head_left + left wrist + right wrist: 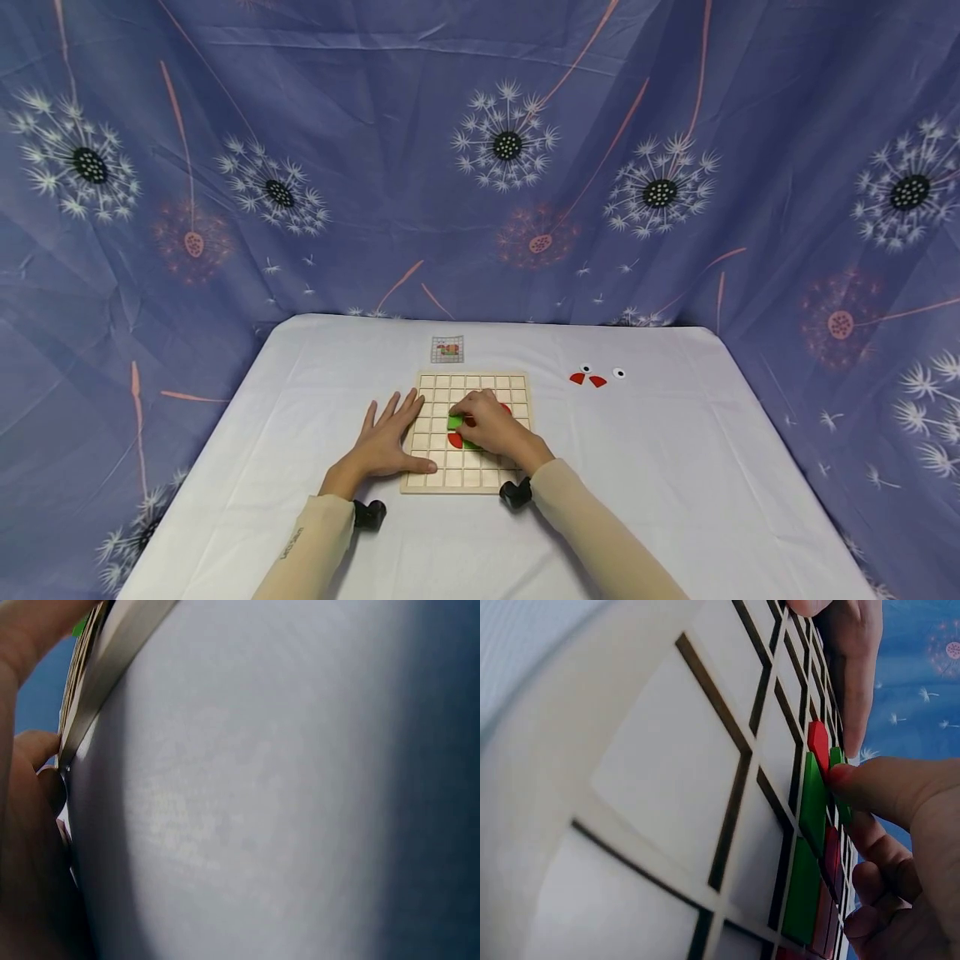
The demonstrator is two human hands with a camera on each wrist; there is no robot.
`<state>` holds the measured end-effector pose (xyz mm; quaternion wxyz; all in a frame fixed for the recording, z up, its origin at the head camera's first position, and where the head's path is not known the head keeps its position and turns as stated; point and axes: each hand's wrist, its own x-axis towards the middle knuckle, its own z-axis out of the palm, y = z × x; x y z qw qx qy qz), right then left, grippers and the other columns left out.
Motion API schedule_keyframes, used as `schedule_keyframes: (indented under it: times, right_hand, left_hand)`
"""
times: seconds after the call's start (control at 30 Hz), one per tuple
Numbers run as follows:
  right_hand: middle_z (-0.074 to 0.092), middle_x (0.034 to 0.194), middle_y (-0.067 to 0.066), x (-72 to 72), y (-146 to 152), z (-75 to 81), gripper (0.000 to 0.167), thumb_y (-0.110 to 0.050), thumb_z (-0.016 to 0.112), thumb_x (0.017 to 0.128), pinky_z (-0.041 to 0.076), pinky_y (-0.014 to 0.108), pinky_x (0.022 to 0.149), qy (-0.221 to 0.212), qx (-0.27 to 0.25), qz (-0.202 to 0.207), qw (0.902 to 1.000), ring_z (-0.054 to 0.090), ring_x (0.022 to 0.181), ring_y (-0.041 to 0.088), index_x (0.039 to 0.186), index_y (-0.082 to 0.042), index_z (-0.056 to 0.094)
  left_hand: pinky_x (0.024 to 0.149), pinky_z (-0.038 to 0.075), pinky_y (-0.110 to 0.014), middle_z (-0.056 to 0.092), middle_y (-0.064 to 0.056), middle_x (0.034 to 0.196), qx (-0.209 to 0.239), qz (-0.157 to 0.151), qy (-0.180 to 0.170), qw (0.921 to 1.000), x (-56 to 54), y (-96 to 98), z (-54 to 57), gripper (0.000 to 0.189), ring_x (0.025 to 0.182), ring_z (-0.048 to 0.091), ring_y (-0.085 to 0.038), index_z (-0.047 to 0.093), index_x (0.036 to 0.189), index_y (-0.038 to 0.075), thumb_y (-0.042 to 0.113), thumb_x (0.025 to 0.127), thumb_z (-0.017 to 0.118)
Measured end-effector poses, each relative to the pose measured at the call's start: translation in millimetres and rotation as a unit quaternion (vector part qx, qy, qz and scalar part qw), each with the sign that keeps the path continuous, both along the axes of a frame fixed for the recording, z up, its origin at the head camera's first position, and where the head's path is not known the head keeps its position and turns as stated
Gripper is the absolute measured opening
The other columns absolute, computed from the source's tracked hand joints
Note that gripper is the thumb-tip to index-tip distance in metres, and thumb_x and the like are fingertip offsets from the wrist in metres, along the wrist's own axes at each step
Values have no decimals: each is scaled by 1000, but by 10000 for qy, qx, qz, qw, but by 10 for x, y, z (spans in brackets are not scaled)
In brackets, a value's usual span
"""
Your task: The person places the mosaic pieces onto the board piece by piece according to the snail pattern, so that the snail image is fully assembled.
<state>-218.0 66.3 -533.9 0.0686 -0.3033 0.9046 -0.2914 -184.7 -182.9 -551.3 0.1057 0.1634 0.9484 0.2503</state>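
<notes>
A wooden grid board (453, 478) with square cells lies flat on the table. My left hand (381, 447) spreads over its left side, thumb on the lower cells and fingers along the left edge. My right hand (491, 427) reaches over the middle and pinches a green square tile (455, 422) between thumb and fingers, close over the cells. Just below it sits a rounded red tile (454, 440). The right wrist view shows other green tiles (800, 892) and red tiles (818, 742) set in the grid. My right hand partly hides these tiles in the head view.
A small pattern card (447, 349) lies behind the board. To the right are two red quarter-round pieces (597, 381) and two round eye pieces (618, 373). White cloth (675, 467) covers the table, and a blue flowered curtain (375, 167) hangs behind.
</notes>
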Motion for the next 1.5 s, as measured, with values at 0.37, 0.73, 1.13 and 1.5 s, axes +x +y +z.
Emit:
schedule_keyframes:
  times: [0.37, 0.73, 1.13, 1.5]
  right_hand:
    - [69, 121, 3, -4, 19, -35, 23, -16, 68, 100, 46, 39, 104, -144, 66, 52, 9999, 56, 116, 20, 120, -10, 78]
    - [64, 130, 2, 9, 81, -11, 40, -30, 74, 96, 51, 38, 101, -280, 72, -57, 9996, 52, 119, 20, 134, -17, 69]
    - [62, 137, 7, -115, 407, 70, 61, -36, 79, 92, 44, 53, 112, -306, -115, -273, 9991, 48, 133, 29, 145, -14, 60]
    - [59, 145, 11, -367, 1046, 101, 65, -36, 82, 89, 38, 61, 116, -10, 167, -820, 9965, 40, 143, 38, 146, -14, 59]
  left_hand:
    - [125, -8, -65, 12, -7, 174, 6, -13, 32, 10000, 0, 13, 8, 131, 161, 5, -39, 20, 166, 15, 73, 67, 82]
    - [124, -8, -66, 13, -10, 174, 18, -27, 55, 10000, 9, 6, 2, 130, 160, 6, -40, 21, 166, 12, 71, 67, 83]
    - [125, -6, -66, 14, -10, 174, 38, -24, 66, 10000, 8, 7, 18, 130, 160, 6, -40, 22, 165, 12, 70, 66, 84]
    - [125, -7, -66, 13, -10, 174, -22, -9, 99, 9999, -5, 5, -20, 132, 160, 6, -40, 21, 166, 12, 71, 65, 83]
